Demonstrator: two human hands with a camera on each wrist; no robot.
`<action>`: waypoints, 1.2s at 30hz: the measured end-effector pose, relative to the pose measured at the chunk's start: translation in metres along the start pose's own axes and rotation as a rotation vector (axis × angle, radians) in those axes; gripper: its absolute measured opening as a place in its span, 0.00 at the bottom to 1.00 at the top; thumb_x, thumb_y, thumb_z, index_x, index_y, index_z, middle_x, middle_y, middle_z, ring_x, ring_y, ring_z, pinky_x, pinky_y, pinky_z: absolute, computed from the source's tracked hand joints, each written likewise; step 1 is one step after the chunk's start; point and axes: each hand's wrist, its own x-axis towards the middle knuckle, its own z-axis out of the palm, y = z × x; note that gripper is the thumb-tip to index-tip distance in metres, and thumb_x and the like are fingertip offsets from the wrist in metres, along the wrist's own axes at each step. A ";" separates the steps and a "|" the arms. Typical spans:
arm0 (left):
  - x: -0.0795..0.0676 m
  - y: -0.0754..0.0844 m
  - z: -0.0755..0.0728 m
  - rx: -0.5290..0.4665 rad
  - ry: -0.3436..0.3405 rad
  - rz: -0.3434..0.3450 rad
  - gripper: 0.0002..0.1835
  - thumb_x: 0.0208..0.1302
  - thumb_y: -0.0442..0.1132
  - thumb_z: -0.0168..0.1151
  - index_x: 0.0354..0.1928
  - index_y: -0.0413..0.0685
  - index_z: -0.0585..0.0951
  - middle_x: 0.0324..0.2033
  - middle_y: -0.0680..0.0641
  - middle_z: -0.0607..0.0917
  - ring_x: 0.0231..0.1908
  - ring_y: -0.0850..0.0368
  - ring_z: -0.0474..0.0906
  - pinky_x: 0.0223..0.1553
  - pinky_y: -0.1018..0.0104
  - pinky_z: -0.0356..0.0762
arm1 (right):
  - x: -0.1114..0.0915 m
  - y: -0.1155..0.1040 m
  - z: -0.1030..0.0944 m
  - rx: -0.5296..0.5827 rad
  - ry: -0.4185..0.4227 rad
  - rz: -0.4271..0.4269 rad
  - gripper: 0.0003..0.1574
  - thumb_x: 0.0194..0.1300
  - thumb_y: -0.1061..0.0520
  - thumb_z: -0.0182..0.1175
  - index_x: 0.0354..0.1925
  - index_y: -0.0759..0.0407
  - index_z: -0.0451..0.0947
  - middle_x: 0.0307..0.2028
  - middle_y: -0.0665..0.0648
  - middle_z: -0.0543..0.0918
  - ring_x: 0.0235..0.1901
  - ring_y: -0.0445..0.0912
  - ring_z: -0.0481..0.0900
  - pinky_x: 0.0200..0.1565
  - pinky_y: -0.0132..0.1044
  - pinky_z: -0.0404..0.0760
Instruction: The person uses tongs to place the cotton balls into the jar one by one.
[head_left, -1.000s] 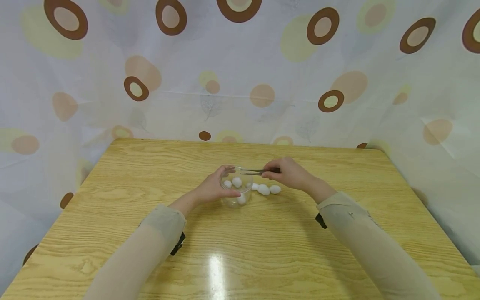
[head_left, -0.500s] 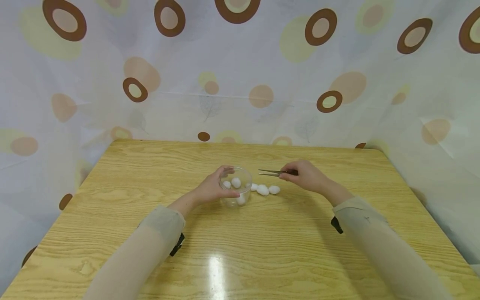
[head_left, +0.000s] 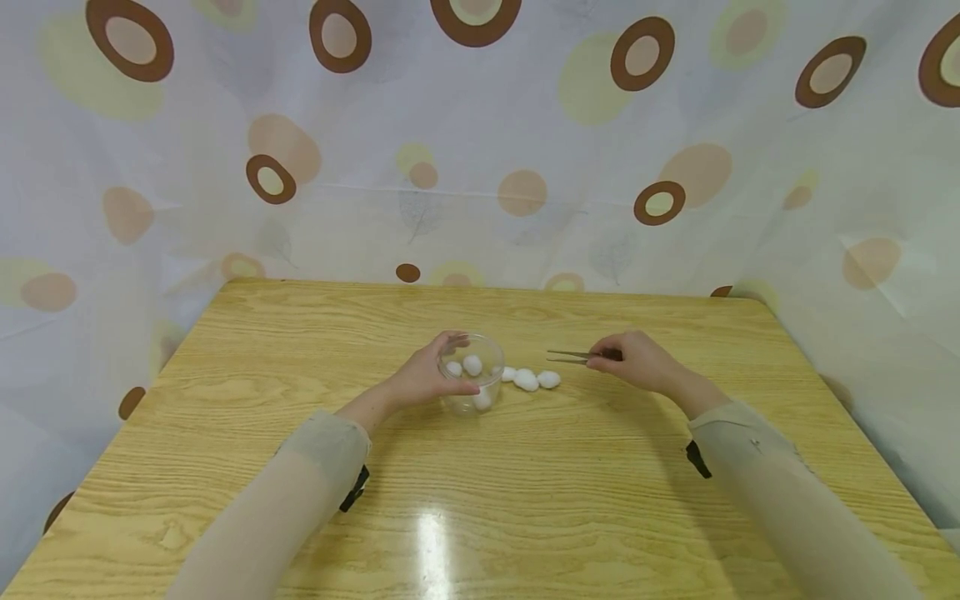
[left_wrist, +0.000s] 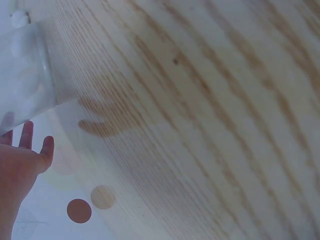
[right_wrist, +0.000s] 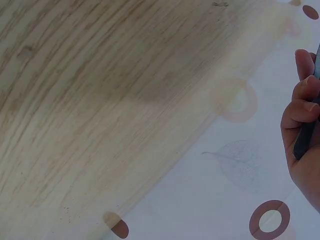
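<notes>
My left hand point(head_left: 426, 373) grips a clear plastic cup point(head_left: 491, 357) by its side, thumb in front and fingers behind. Several white cotton balls point(head_left: 472, 365) show through its wall. In the left wrist view the cup point(left_wrist: 45, 65) lies at the left edge, fingers point(left_wrist: 27, 134) along it. My right hand point(head_left: 637, 360) pinches a pair of metal tweezers point(head_left: 570, 357), tips apart with nothing between them and pointing left. The right wrist view shows the dark end of the tweezers point(right_wrist: 304, 137) against the palm. A short row of cotton balls point(head_left: 527, 380) lies on the table right of the cup.
The wood-grain table point(head_left: 525, 500) reaches back to a white curtain point(head_left: 465, 233) with brown and yellow round patterns, which also hangs along both sides. Light glares off the table near the front point(head_left: 432, 550).
My right hand has moved right and slightly down with the tweezers, from over the cup to beyond the row of cotton balls. My left hand and the cup have stayed put.
</notes>
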 end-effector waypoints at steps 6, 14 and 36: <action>0.000 0.001 0.000 -0.016 -0.006 -0.001 0.47 0.51 0.46 0.72 0.69 0.51 0.56 0.69 0.49 0.63 0.71 0.47 0.51 0.66 0.47 0.56 | -0.004 0.011 0.004 -0.008 -0.031 0.021 0.15 0.66 0.54 0.56 0.43 0.64 0.81 0.34 0.60 0.84 0.25 0.41 0.73 0.29 0.34 0.72; 0.001 0.001 -0.001 -0.024 -0.009 0.000 0.46 0.51 0.45 0.72 0.69 0.51 0.56 0.69 0.49 0.62 0.71 0.46 0.50 0.66 0.46 0.56 | -0.005 0.019 0.010 -0.012 -0.048 0.018 0.16 0.66 0.53 0.57 0.43 0.65 0.81 0.34 0.58 0.84 0.29 0.42 0.76 0.32 0.35 0.74; -0.001 0.002 -0.001 -0.010 -0.008 -0.010 0.46 0.51 0.46 0.72 0.69 0.52 0.56 0.69 0.50 0.63 0.71 0.47 0.51 0.66 0.47 0.57 | -0.001 0.018 0.020 0.002 -0.093 -0.005 0.09 0.65 0.57 0.58 0.32 0.59 0.82 0.24 0.53 0.81 0.22 0.40 0.68 0.28 0.33 0.68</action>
